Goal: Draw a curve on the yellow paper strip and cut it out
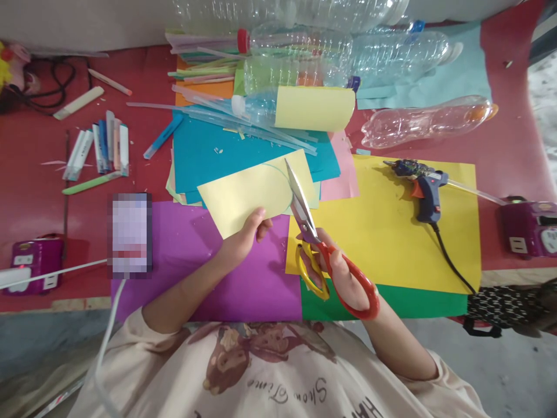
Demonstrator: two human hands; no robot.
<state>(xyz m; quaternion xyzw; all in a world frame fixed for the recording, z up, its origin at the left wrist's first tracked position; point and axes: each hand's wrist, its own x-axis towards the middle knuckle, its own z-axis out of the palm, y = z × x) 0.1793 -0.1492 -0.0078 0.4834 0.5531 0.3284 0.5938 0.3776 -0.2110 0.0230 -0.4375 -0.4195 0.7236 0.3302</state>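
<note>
Gripping yellow paper (256,194) left hand (243,241); scissors (319,244) right.

Bright, even daylight fills the scene, and colours read strong and saturated. Shadows are soft and short: a faint one lies under the left hand (241,241) on the purple sheet (183,244), another beside the glue gun (424,188). The clear bottles (348,40) carry pale glare streaks. The far right edge is washed out. The wide lens bends the tabletop (39,191) at the borders. The phone (129,233) screen is pixelated. The centre is sharp; the shirt (270,377) near the bottom edge is slightly soft.
</note>
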